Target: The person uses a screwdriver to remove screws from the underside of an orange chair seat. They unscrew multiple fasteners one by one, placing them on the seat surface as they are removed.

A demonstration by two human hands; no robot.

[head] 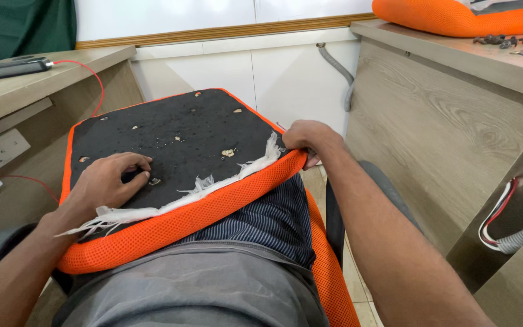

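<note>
The orange mesh seat cushion (177,221) lies across your lap; your right hand (307,139) pinches its far-right edge, your left hand (107,180) presses fingertips onto its black underside.

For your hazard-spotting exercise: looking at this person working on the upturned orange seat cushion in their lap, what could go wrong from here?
1. The right hand grips the seat cushion at its frayed white fabric edge; pulling might tear it further.
2. The left hand presses on the black underside near small metal bits, which could scratch fingers.
3. Balanced on the lap, the cushion may slip.

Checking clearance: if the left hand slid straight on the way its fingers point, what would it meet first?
The left hand points right across the black underside; probably the frayed white fabric first, though depth is unclear.
</note>
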